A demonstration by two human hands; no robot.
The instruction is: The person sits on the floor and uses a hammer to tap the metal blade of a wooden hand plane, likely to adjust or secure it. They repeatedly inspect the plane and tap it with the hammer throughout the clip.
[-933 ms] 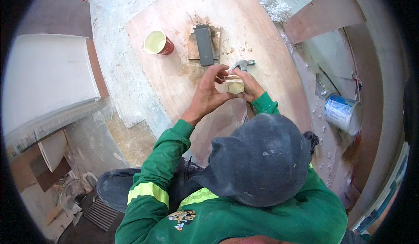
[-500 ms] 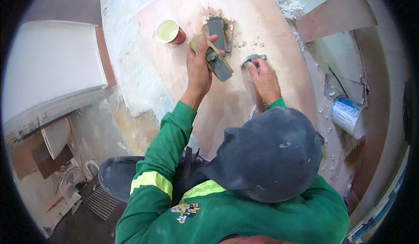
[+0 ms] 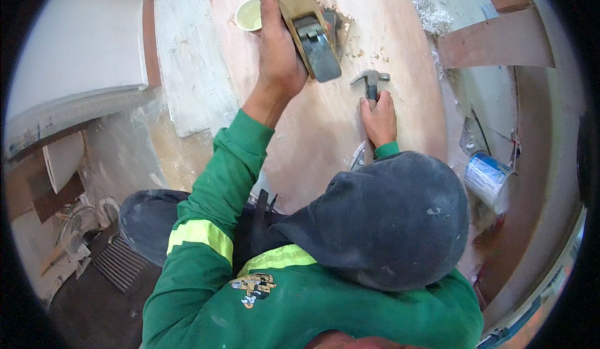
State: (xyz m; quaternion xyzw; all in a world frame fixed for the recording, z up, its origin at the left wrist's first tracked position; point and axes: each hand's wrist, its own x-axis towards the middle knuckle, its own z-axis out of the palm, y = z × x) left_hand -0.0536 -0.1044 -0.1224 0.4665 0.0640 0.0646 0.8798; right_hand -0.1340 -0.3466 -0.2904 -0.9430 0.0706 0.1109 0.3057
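My left hand (image 3: 279, 64) is closed round a wooden hand plane (image 3: 299, 2), held up above the board with its dark metal blade sticking out toward me. In my right hand (image 3: 379, 124) is a claw hammer (image 3: 371, 80), gripped by the handle just below the head, claw to the left. Behind the plane, a dark grey block (image 3: 330, 19) lies on the pale pinkish wooden board (image 3: 306, 161), mostly hidden, with dark wet smears around it. A paper cup (image 3: 249, 15) with pale liquid stands left of the plane, partly covered by my left hand.
Curly shavings (image 3: 432, 14) are piled at the far right beside a brown plank (image 3: 500, 41). A blue and white can (image 3: 487, 177) lies tilted at the right. A white panel (image 3: 81, 43) is at the left. My bent knee (image 3: 147, 221) is at the lower left.
My left hand has lifted the plane up and away from the board. My right hand now holds the hammer by its handle with the head showing beyond the fingers. The whole view has shifted slightly.
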